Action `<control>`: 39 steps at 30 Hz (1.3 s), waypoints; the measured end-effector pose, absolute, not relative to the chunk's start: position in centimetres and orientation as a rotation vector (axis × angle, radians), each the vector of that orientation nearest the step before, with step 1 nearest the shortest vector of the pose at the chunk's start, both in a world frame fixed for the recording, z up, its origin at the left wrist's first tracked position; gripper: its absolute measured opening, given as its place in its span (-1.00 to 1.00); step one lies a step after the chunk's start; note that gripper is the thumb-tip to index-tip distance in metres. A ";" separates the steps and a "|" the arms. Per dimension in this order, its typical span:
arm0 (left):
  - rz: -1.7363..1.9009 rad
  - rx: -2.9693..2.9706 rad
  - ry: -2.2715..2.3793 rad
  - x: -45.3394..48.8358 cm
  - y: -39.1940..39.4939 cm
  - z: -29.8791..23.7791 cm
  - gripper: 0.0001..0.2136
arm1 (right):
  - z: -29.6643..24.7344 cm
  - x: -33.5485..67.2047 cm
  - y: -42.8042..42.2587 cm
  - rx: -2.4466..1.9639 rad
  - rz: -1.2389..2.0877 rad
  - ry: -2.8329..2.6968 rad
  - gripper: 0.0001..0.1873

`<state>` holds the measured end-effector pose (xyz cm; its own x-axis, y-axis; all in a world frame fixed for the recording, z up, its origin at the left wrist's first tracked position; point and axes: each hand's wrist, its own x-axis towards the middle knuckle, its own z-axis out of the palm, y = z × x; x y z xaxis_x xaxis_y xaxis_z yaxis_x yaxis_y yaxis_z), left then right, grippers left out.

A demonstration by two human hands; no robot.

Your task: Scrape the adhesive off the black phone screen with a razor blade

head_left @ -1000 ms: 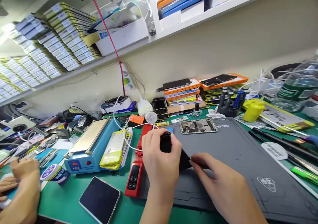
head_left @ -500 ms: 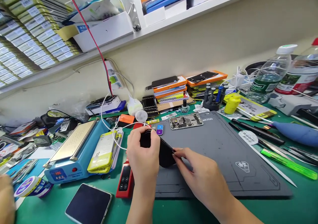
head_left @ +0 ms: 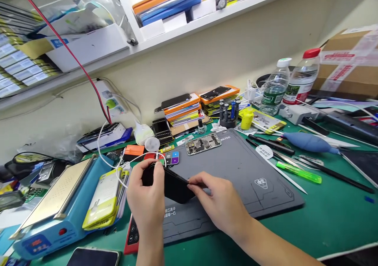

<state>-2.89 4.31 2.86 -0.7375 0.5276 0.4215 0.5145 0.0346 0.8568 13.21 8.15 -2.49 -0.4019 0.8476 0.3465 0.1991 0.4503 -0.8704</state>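
A thin black phone screen is held tilted above the grey work mat. My left hand is closed around its left end, fingers over the top edge. At the right end, my right hand pinches the edge between thumb and fingertips. Whether the right fingers also hold some small part cannot be made out. Beyond the hands, an opened phone body with its inner parts showing lies on the mat. Partly behind my left forearm is a red device with buttons.
To the left stand a blue heating plate and yellow packets. A phone lies at the front edge. Tools, a green pen and a blue air blower lie right. Bottles and stacked screens stand behind.
My view has swung to the right, so the bench appears shifted left and a cardboard box shows. Another hand at the far left has left view. Both my hands keep their hold on the screen.
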 end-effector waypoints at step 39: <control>1.989 1.380 2.166 -3.3 3.9 1.9 -0.78 | -2.2 13.1 8.7 -0.859 1.275 -1.761 -0.89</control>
<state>-3.27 3.89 1.92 -0.6343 0.4999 0.5898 0.6302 -0.1075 0.7689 13.05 8.69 -2.18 -0.4651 0.8618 0.2026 0.0764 0.2671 -0.9606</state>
